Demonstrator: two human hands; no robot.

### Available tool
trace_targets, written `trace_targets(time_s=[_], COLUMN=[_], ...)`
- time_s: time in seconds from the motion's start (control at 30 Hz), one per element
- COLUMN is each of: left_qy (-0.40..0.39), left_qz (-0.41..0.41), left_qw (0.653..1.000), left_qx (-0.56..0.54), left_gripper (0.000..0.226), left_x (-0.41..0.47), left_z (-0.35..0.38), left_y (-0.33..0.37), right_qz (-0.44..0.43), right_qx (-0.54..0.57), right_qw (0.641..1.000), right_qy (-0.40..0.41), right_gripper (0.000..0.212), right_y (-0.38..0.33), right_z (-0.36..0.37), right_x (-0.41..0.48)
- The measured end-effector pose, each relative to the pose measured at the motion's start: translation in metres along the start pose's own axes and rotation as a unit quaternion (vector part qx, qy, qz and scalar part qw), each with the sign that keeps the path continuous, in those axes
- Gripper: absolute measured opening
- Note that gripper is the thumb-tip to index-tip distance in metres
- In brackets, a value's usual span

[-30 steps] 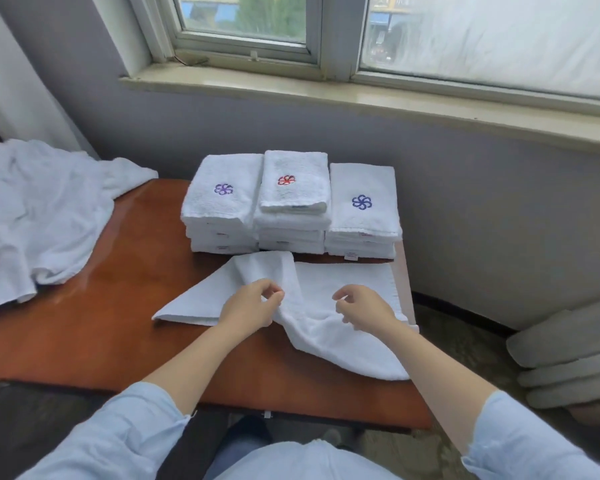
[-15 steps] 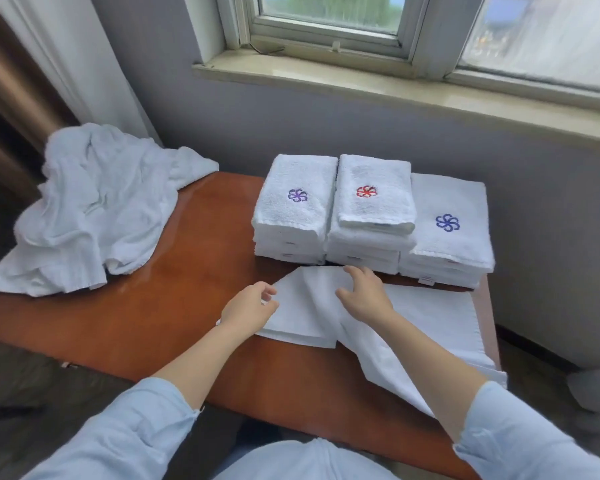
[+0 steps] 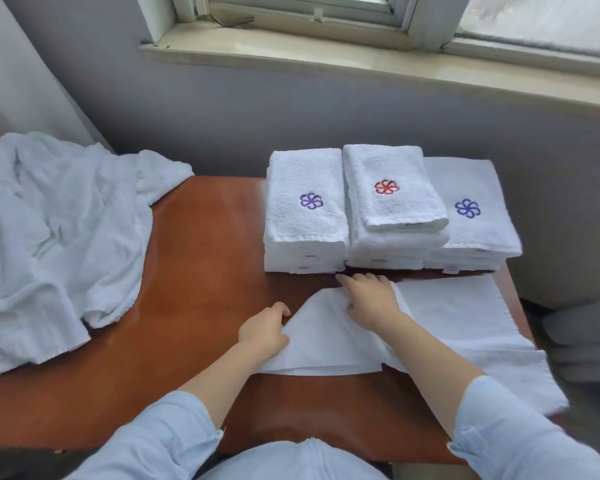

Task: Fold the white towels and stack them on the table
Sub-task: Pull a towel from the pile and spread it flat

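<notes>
A white towel (image 3: 447,317) lies partly folded on the brown table (image 3: 205,271), in front of the stacks. Its left part is doubled over into a rounded flap (image 3: 326,348). My left hand (image 3: 264,332) holds the flap's left edge with curled fingers. My right hand (image 3: 371,299) lies flat on the towel's top, fingers straight and pointing left, pressing the fold down. Behind stand three stacks of folded white towels, topped by a purple flower (image 3: 305,209), a red flower (image 3: 392,192) and a blue flower (image 3: 468,209).
A heap of unfolded white towels (image 3: 49,237) covers the table's left end. A grey wall and a window sill (image 3: 361,64) rise just behind the stacks. The towel's right end hangs over the table's right edge (image 3: 513,306).
The towel's left part has been folded over towards the right. My right hand let go of its pinch and now lies flat on the towel near the stacks. The view has swung left.
</notes>
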State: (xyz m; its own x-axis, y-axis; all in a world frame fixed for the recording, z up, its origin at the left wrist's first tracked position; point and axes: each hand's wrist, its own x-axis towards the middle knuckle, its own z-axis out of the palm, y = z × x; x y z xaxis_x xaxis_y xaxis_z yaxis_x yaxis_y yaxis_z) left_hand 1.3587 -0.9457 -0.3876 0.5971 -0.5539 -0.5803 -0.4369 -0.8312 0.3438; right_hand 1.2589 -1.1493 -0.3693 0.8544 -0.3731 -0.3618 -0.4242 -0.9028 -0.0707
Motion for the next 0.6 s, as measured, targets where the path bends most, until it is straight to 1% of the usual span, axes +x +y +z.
trace_targets(time_s=[0.07, 0.17, 0.23, 0.3, 0.33, 0.4, 0.47, 0.53, 0.6], left_qy=[-0.003, 0.002, -0.004, 0.009, 0.029, 0.087, 0.146, 0.194, 0.25], left_qz=[0.018, 0.036, 0.028, 0.033, 0.046, 0.09, 0.127, 0.148, 0.166], left_qw=[1.0, 0.999, 0.996, 0.981, 0.972, 0.957, 0.941, 0.915, 0.892], left_qx=[0.008, -0.012, -0.089, -0.192, -0.23, -0.261, -0.276, -0.322, -0.338], left_gripper=[0.027, 0.017, 0.02, 0.023, 0.022, 0.018, 0.017, 0.019, 0.021], left_x=[0.001, 0.002, 0.004, 0.005, 0.005, 0.004, 0.002, -0.005, -0.014], left_z=[0.002, 0.0, -0.009, -0.022, -0.031, -0.049, -0.065, -0.075, -0.079], left_y=[-0.004, -0.007, -0.004, -0.001, 0.001, 0.005, 0.01, 0.013, 0.013], right_qz=[0.006, 0.02, 0.037, 0.066, 0.078, 0.079, 0.041, -0.002, -0.038], right_qx=[-0.02, -0.011, 0.036, 0.099, 0.125, 0.159, 0.16, 0.136, 0.123], right_qw=[1.0, 0.999, 0.996, 0.983, 0.973, 0.948, 0.923, 0.911, 0.909], right_qy=[-0.02, 0.022, 0.067, 0.137, 0.18, 0.265, 0.346, 0.39, 0.396], right_gripper=[0.05, 0.038, 0.033, 0.026, 0.022, 0.016, 0.018, 0.022, 0.025], right_y=[-0.006, -0.012, -0.011, -0.009, -0.009, -0.009, -0.011, -0.016, -0.022], right_z=[0.003, 0.005, 0.001, -0.009, -0.017, -0.033, -0.045, -0.051, -0.053], right_x=[0.0, -0.006, -0.011, -0.02, -0.026, -0.039, -0.053, -0.064, -0.073])
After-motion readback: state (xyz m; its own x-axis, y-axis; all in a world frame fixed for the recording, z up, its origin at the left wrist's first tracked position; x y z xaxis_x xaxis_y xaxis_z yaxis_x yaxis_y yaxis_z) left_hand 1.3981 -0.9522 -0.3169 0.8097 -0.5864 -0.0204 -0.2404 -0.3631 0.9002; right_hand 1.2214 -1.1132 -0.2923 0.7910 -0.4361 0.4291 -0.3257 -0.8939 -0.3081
